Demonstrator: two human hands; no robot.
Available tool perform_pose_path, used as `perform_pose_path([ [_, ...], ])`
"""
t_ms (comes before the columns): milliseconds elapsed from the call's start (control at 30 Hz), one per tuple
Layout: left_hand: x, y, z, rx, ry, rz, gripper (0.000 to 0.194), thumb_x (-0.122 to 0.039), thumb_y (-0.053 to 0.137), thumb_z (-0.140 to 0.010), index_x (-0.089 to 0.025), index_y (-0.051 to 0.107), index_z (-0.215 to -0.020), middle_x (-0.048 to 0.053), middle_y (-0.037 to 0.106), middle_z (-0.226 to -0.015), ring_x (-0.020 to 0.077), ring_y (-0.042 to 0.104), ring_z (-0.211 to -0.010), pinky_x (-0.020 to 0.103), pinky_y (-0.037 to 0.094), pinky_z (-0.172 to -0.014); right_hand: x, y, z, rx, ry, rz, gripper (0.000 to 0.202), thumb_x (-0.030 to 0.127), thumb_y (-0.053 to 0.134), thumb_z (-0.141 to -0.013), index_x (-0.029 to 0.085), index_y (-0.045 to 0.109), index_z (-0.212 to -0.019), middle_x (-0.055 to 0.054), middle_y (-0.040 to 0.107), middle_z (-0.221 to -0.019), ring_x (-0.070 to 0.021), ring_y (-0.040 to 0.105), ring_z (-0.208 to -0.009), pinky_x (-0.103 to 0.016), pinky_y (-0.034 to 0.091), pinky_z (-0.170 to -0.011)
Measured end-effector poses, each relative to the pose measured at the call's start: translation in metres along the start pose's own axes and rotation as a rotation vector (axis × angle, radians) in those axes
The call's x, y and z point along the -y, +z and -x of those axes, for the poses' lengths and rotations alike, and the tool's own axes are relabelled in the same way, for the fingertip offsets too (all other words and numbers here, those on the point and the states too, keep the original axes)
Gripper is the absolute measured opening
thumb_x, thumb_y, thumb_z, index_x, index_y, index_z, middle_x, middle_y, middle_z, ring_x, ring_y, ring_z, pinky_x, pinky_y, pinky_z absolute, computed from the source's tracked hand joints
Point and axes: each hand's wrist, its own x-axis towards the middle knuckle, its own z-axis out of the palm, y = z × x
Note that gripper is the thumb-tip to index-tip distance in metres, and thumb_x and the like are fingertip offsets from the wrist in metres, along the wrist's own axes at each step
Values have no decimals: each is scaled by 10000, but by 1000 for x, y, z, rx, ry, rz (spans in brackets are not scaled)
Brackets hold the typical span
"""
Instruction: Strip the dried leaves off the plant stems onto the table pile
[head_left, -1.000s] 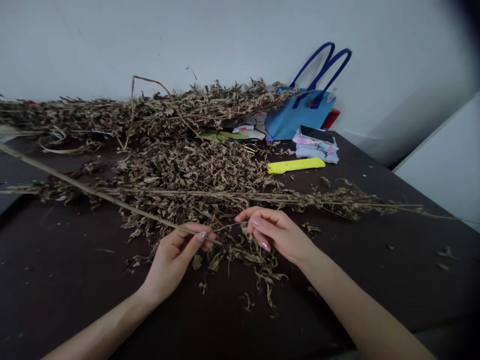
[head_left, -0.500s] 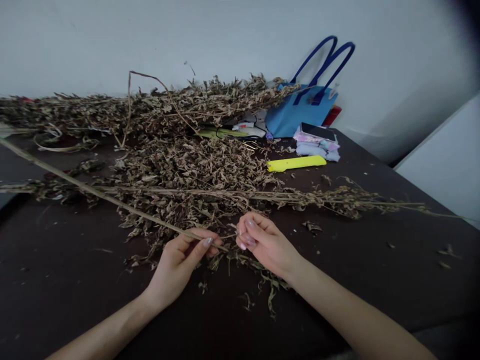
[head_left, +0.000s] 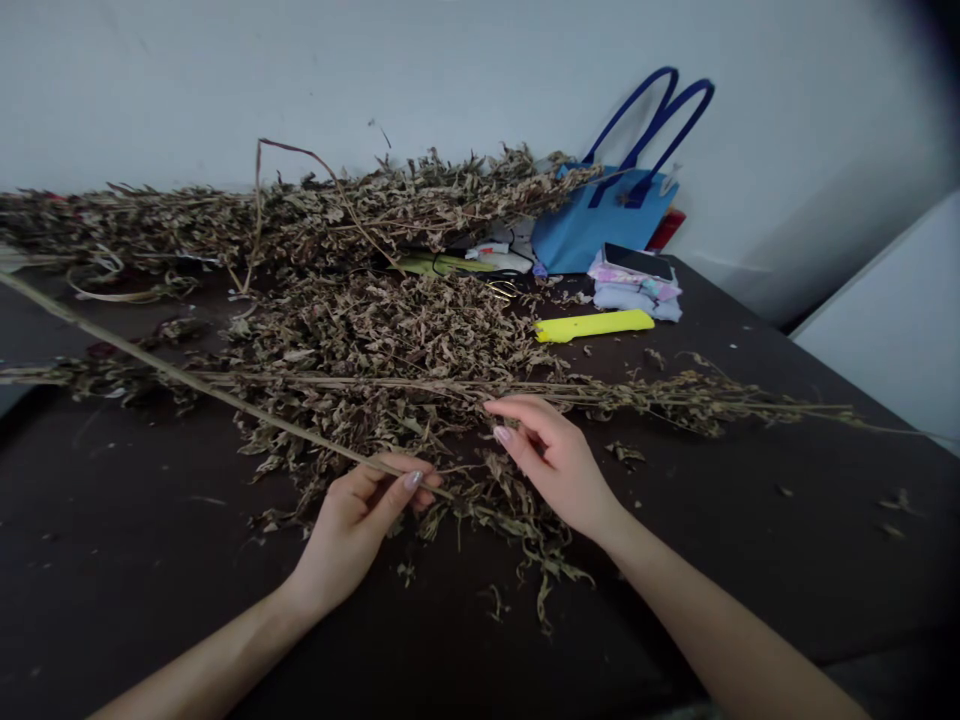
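A long dry stem (head_left: 172, 370) runs from the left edge down to my left hand (head_left: 367, 520), which pinches it near its leafy end between thumb and fingers. My right hand (head_left: 551, 460) is to the right of it, thumb and index finger apart, with nothing visible between them. Dried leaves (head_left: 517, 525) hang or lie just below my right hand. Behind both hands spreads a heap of loose dried leaves (head_left: 420, 330), and a bundle of thin stems (head_left: 637, 397) lies across its front.
A large bundle of dried plants (head_left: 300, 225) lies along the wall. A blue bag (head_left: 574, 235), a phone (head_left: 637, 262) on folded cloth, a yellow strip-like object (head_left: 592, 326) and scissors (head_left: 501, 289) are at the back of the dark table (head_left: 750, 520).
My right hand has moved slightly up and right, away from my left hand, and its fingers have parted. My left hand keeps its grip on the stem.
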Motion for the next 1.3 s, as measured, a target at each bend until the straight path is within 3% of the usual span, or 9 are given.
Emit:
perform_pose_path([
  [267, -2, 1, 2, -4, -3, -18, 140, -266, 550, -863, -181, 629, -940, 23, 692, -870, 104, 625, -717, 207, 511, -697, 8, 14, 12, 153, -291, 263, 245, 256, 483, -896, 196, 587, -1108, -70, 611, -1058, -139, 588, -856, -264, 484, -724],
  [433, -3, 1, 3, -2, 1, -24, 138, -268, 555, -859, -182, 636, -930, 20, 692, -866, 99, 619, -703, 199, 511, -685, 6, 23, 13, 201, -315, 379, 215, 191, 411, -925, 173, 618, -982, -41, 620, -848, -116, 574, -738, -237, 454, -667],
  [533, -2, 0, 3, 8, 2, -15, 144, -268, 550, -861, -177, 635, -934, 25, 691, -871, 106, 622, -707, 212, 516, -687, 4, 20, 11, 215, -331, 465, 223, 129, 399, -915, 165, 614, -961, -40, 619, -822, -122, 568, -745, -241, 440, -667],
  [767, -4, -2, 0, -16, -3, 1, 162, -281, 551, -859, -161, 636, -925, 45, 692, -878, 122, 627, -706, 243, 524, -688, -14, 7, 1, 120, -252, 574, 233, 157, 390, -919, 167, 623, -934, -49, 628, -866, -130, 584, -772, -246, 449, -666],
  [1033, -6, -4, -4, -74, -54, 71, 168, -287, 576, -844, -160, 628, -941, 41, 696, -858, 119, 621, -691, 243, 521, -694, -9, -13, -4, 78, -151, 390, 210, 215, 425, -914, 195, 633, -931, -54, 609, -965, -142, 586, -813, -285, 466, -710],
  [1167, -2, -7, -6, -102, -65, 140, 176, -287, 589, -837, -159, 625, -952, 43, 692, -872, 118, 622, -709, 237, 519, -699, 3, -18, -2, 168, -77, 240, 201, 264, 459, -904, 189, 609, -794, -26, 592, -819, -110, 544, -682, -250, 429, -599],
  [1300, -1, -8, -7, -113, -64, 176, 166, -282, 594, -836, -167, 630, -950, 36, 687, -891, 109, 621, -720, 228, 513, -714, 10, -17, 1, 246, -48, 185, 173, 271, 492, -891, 190, 598, -781, -7, 569, -796, -82, 488, -609, -223, 369, -526],
])
